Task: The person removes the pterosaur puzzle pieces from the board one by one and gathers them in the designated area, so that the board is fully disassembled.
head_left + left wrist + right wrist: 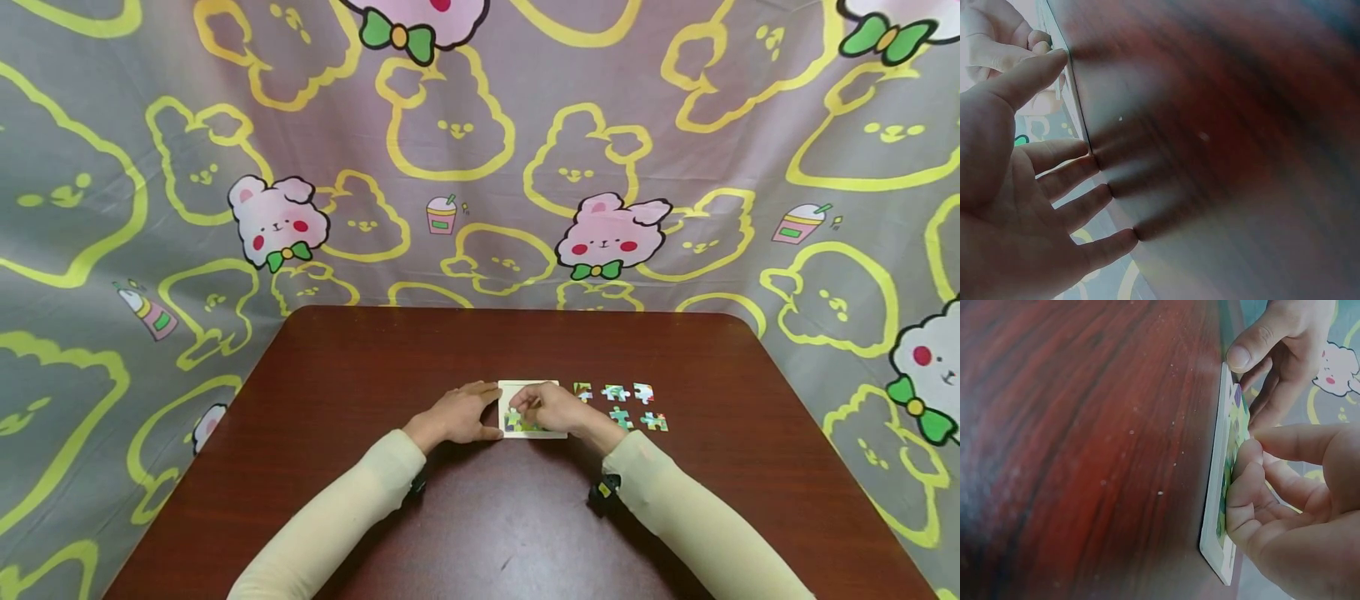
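A small pale puzzle tray (pixel 517 390) lies on the table with green, colourful puzzle pieces (pixel 513 419) along its near side. My left hand (pixel 467 412) rests at the tray's left edge, fingers straight and spread. Its thumb (pixel 1054 60) touches the rim, and the other fingertips reach down to the rim and table. Over the tray is my right hand (pixel 551 407), its fingers curled down onto the picture. Thumb and forefinger pinch at a puzzle piece (pixel 1244 411) by the left part of the tray; the fingers hide most of it.
Several loose puzzle pieces lie right of the tray, among them one in the back row (pixel 616 392) and one in the front row (pixel 654 421). The dark red-brown table (pixel 375 350) ends at a patterned curtain (pixel 465 258) behind.
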`<state>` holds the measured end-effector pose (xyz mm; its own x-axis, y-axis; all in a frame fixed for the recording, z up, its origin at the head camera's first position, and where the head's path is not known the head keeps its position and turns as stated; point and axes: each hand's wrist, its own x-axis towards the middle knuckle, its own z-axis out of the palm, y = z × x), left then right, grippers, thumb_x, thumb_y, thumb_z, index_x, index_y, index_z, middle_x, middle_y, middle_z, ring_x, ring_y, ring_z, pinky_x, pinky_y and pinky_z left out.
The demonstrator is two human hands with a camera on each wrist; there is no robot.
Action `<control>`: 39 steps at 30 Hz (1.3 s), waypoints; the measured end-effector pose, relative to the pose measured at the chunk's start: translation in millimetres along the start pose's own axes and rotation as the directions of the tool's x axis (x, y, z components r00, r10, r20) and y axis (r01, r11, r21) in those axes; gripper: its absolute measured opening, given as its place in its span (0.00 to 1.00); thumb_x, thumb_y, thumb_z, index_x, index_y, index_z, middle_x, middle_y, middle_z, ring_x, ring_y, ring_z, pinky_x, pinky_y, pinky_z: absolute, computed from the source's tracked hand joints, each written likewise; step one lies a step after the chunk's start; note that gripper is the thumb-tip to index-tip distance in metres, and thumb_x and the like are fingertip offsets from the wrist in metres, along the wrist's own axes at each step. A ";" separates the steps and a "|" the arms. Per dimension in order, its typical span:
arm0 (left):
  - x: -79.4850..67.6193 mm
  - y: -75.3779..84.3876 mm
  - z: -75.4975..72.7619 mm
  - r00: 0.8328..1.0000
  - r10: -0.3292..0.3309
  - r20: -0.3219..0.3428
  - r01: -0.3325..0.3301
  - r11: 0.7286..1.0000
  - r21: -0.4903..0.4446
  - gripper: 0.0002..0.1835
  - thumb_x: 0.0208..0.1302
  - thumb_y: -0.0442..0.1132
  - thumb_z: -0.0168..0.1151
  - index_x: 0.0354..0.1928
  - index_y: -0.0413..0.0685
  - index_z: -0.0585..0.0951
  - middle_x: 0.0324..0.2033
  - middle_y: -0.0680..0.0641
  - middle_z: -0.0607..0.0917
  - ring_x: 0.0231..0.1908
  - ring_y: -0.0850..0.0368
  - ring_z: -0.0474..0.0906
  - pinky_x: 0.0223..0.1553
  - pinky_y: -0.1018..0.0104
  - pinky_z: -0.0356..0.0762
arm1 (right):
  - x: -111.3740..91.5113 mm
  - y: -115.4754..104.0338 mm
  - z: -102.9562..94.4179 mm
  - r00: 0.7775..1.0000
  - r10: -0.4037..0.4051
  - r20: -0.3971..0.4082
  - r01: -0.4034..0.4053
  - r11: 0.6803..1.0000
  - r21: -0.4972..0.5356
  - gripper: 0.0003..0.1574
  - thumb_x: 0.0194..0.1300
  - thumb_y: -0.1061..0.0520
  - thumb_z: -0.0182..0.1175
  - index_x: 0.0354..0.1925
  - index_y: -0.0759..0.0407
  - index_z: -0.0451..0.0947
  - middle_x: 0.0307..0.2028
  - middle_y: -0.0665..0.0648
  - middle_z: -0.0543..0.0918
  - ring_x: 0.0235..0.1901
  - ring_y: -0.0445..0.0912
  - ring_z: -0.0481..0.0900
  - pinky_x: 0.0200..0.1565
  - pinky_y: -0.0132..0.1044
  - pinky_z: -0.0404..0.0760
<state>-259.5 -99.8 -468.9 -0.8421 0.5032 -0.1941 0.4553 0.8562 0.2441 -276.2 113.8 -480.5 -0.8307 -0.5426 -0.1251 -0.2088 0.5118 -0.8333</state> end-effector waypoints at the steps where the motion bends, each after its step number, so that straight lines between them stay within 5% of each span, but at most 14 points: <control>1: -0.1 0.1 -0.1 1.000 0.000 0.001 0.000 1.000 0.001 0.43 0.64 0.59 0.65 0.75 0.48 0.64 0.76 0.47 0.63 0.76 0.46 0.57 0.72 0.43 0.63 | 0.3 0.4 0.2 1.000 0.004 -0.002 -0.004 1.000 0.005 0.16 0.57 0.72 0.58 0.45 0.68 0.81 0.36 0.58 0.84 0.35 0.43 0.78 0.35 0.31 0.76; 39: 0.5 0.0 -0.2 1.000 0.011 -0.002 -0.011 1.000 -0.002 0.43 0.63 0.59 0.65 0.75 0.48 0.65 0.75 0.46 0.64 0.76 0.44 0.58 0.71 0.42 0.63 | 1.0 -1.3 1.9 0.995 0.020 -0.098 -0.016 0.999 0.037 0.08 0.57 0.66 0.67 0.37 0.62 0.80 0.31 0.56 0.81 0.29 0.42 0.76 0.29 0.32 0.73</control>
<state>-260.0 -99.6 -468.9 -0.8378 0.5120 -0.1898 0.4636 0.8506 0.2482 -275.8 111.4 -480.6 -0.8813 -0.4642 -0.0881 -0.1759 0.4954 -0.8507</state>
